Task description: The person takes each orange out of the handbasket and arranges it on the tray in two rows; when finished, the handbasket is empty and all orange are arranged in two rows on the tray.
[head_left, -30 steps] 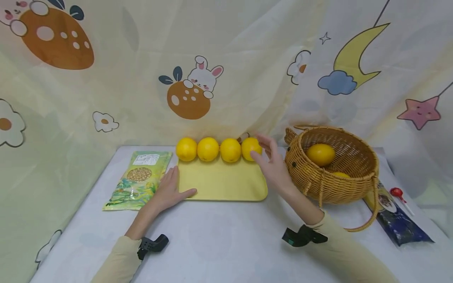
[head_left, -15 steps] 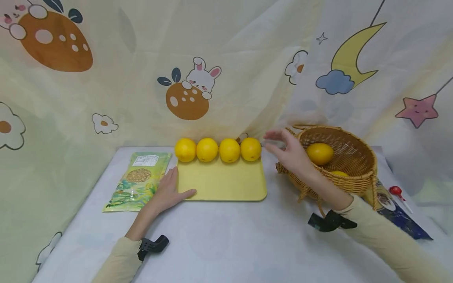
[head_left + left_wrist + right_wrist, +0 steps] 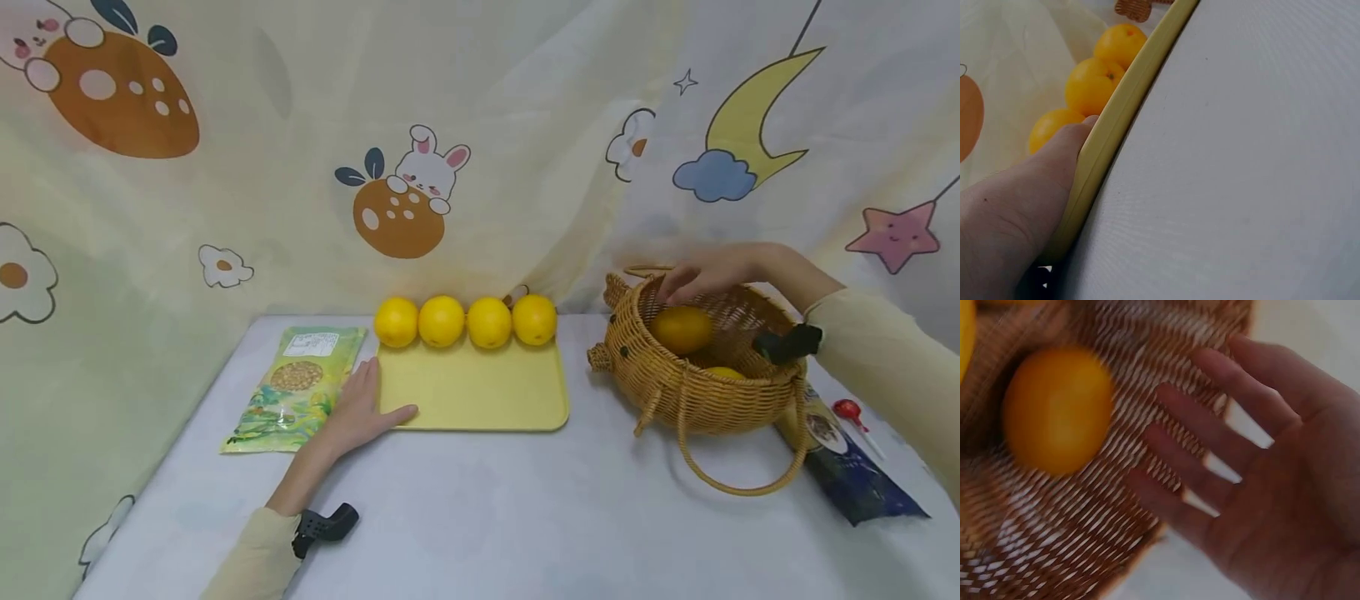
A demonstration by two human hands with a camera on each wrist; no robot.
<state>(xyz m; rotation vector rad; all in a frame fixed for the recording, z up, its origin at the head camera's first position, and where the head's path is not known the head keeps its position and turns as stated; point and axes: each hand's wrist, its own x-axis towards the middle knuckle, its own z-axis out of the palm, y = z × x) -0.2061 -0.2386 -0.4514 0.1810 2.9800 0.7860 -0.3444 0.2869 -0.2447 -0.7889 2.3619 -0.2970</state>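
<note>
My left hand (image 3: 360,411) rests at the left end of a yellow tray (image 3: 480,400), fingers straight along its side and thumb over the front corner. In the left wrist view the thumb lies against the tray's rim (image 3: 1113,125). A row of several oranges (image 3: 488,322) lines the tray's back edge. Over the wicker basket (image 3: 697,408), my right hand (image 3: 716,271) reaches in from the right, holding nothing. The right wrist view shows its fingers spread and straight, apart from an orange (image 3: 1059,411) inside. Another orange (image 3: 723,372) sits lower in the basket.
A green bag of beans (image 3: 296,387) lies left of the tray. Right of the basket are a dark blue packet (image 3: 855,479) and a red lollipop (image 3: 847,409). The basket's handle (image 3: 742,492) hangs toward the front. A patterned curtain (image 3: 525,167) closes off the back.
My right hand has left the rightmost orange on the tray and moved right, over the basket. The basket shifted slightly as the arm passed. My left hand has stayed at the tray.
</note>
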